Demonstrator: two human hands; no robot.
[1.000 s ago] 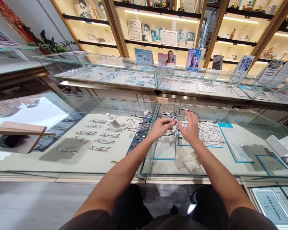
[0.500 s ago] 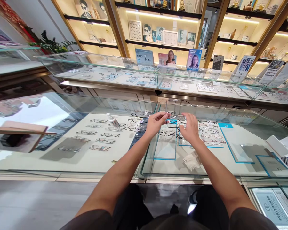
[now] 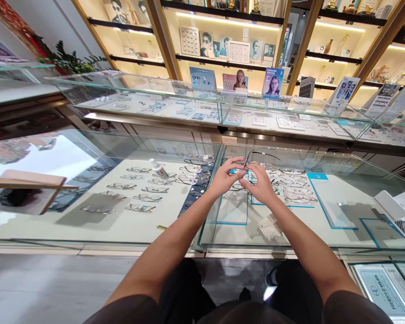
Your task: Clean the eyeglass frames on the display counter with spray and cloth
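A pair of eyeglasses (image 3: 263, 154) with thin dark temples is held up over the glass counter, its long temple pointing away to the right. My left hand (image 3: 224, 176) grips it from the left, thumb and fingers pinched together. On the other side my right hand (image 3: 260, 182) has its fingertips closed on the same eyeglasses, close to the left fingertips. The lenses are mostly hidden behind the fingers. Below the hands, several more glasses (image 3: 295, 183) lie in rows inside the display case.
A white bottle (image 3: 158, 169) stands on the counter to the left. A crumpled pale cloth (image 3: 270, 226) lies near the front, below my right hand. White boxes (image 3: 396, 207) sit at the right end. Across the aisle runs another glass case (image 3: 202, 108).
My right hand has moved left and closed on the eyeglasses beside my left hand. The eyeglasses have turned, so a temple now stretches to the right.
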